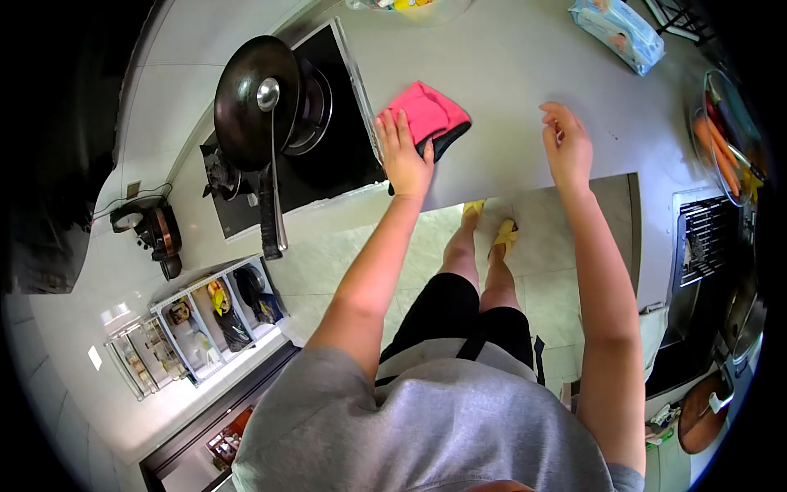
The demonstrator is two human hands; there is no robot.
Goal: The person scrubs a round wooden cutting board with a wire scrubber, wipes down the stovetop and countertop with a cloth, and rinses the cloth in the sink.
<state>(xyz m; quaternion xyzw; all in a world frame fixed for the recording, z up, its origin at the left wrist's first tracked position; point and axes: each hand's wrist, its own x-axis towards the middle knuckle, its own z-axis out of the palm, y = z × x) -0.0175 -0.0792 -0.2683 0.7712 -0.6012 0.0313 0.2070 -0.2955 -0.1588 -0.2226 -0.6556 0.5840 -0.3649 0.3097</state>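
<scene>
A folded pink cloth point(426, 111) with a black underside lies on the grey counter point(500, 90), beside the black cooktop's right edge. My left hand point(404, 164) rests flat on the cloth's left part, fingers stretched out and thumb apart, pressing on it without a visible grip. Further right, my right hand point(567, 149) is over the counter near its front edge. Its fingers are loosely bent, with a gap to the thumb and nothing visible between them.
A dark wok point(252, 107) with a metal ladle point(268, 94) sits on the cooktop point(328, 168), its handle pointing towards me. A wipes packet point(619, 34) lies at the back right. A glass bowl with carrots point(721, 156) stands at the far right, near a black rack point(701, 238).
</scene>
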